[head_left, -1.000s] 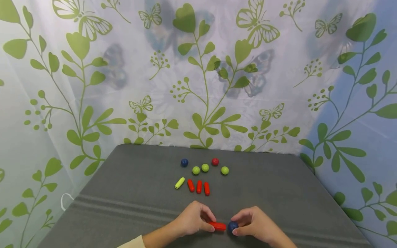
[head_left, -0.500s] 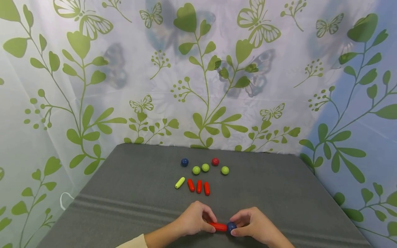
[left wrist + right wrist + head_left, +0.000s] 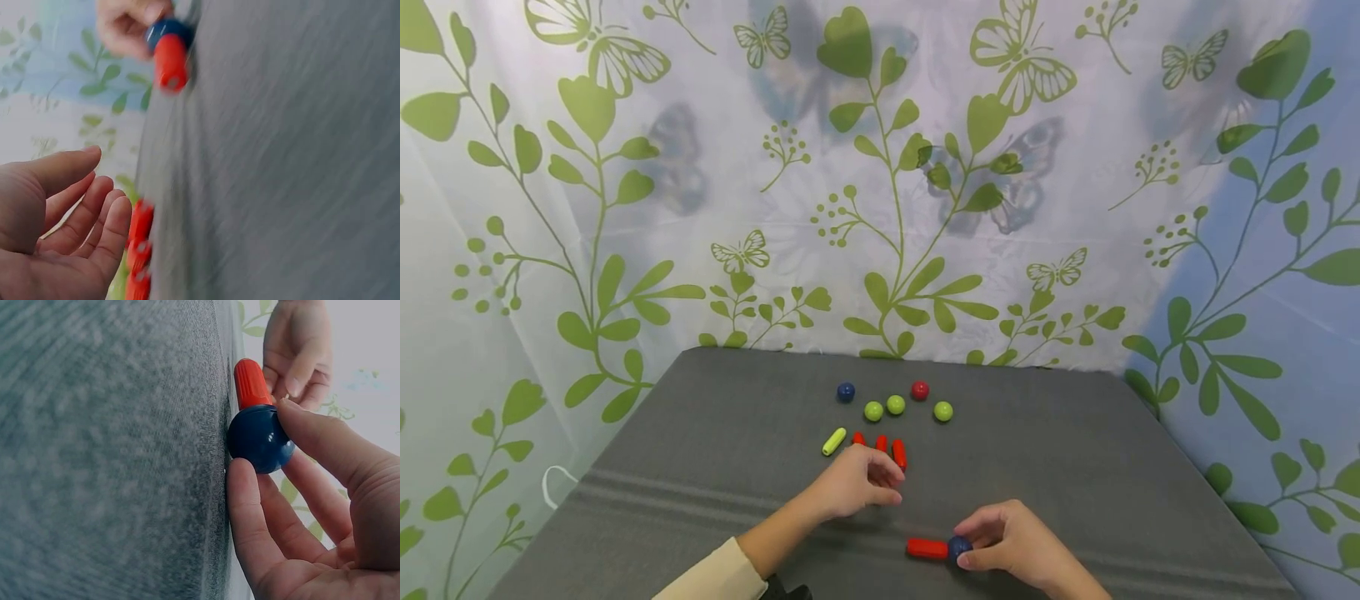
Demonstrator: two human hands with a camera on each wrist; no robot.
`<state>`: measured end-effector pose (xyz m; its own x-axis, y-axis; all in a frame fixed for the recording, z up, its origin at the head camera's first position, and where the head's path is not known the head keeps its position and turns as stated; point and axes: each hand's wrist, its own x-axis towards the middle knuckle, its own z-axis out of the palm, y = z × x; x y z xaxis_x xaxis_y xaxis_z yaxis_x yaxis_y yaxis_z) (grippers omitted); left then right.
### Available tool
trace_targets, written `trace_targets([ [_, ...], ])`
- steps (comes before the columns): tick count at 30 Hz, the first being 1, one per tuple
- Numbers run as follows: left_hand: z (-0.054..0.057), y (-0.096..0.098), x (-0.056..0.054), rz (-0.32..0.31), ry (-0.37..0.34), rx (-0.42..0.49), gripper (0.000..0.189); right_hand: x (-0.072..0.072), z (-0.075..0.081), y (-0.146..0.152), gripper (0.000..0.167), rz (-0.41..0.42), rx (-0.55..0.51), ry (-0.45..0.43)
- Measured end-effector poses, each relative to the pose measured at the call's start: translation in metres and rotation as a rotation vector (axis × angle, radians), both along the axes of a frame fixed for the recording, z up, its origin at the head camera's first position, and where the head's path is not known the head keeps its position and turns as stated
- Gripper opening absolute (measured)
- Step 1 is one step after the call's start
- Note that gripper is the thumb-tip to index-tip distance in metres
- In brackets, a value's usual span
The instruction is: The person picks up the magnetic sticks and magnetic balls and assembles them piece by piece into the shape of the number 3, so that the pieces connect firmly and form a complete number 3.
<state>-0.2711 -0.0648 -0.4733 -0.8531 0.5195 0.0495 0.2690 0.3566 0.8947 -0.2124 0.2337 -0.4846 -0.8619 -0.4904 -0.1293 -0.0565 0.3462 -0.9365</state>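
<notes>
My right hand (image 3: 1018,542) holds a dark blue ball (image 3: 259,439) between thumb and fingers, low over the grey table. A ridged red stick (image 3: 927,548) lies end-on against the ball's left side, and no hand touches it. My left hand (image 3: 855,482) is empty, thumb and fingers apart and loosely bent. It hovers just in front of a row of three red sticks (image 3: 899,454), partly covering two of them in the head view. In the left wrist view, the same red sticks (image 3: 139,253) show beyond the fingertips, blurred.
Left of the row lies a yellow-green stick (image 3: 834,442). Behind are a blue ball (image 3: 846,392), a red ball (image 3: 920,390) and three green balls (image 3: 896,405). A leaf-patterned curtain (image 3: 880,183) hangs behind the grey table (image 3: 1060,450).
The red stick and the blue ball came together end to end. My left hand then let go of that stick and moved away and leftward to the row. My right hand kept its hold.
</notes>
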Motion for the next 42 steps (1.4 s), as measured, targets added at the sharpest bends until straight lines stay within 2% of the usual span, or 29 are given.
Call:
trace_targets([
  [3,0.004,-0.011,-0.017,0.044,0.107,-0.021,0.019,0.0,0.001,0.0,0.028,-0.003,0.007,-0.009],
  [6,0.009,-0.023,-0.035,0.117,0.213,-0.054,0.017,0.0,0.002,0.0,0.028,-0.009,0.012,-0.009],
  [8,0.01,-0.032,-0.048,0.171,0.245,-0.061,0.018,0.0,0.001,0.0,0.028,-0.014,0.016,-0.003],
  [13,0.004,-0.049,-0.078,0.283,0.223,-0.061,0.02,0.002,-0.001,0.0,0.028,-0.016,0.022,0.001],
  [19,-0.007,-0.059,-0.111,0.371,0.228,-0.083,0.02,0.003,-0.001,0.0,0.027,-0.019,0.033,-0.003],
  [22,-0.013,-0.062,-0.123,0.402,0.221,-0.095,0.021,0.002,0.001,0.001,0.027,-0.017,0.038,-0.009],
  [28,-0.023,-0.064,-0.137,0.405,0.217,-0.137,0.027,0.001,0.001,0.003,0.027,-0.01,0.031,-0.011],
  [33,-0.028,-0.063,-0.143,0.405,0.214,-0.16,0.032,0.0,0.0,0.002,0.027,-0.007,0.01,-0.012],
  [42,-0.026,-0.061,-0.147,0.418,0.196,-0.16,0.031,-0.001,0.0,0.003,0.028,-0.006,0.005,-0.019],
])
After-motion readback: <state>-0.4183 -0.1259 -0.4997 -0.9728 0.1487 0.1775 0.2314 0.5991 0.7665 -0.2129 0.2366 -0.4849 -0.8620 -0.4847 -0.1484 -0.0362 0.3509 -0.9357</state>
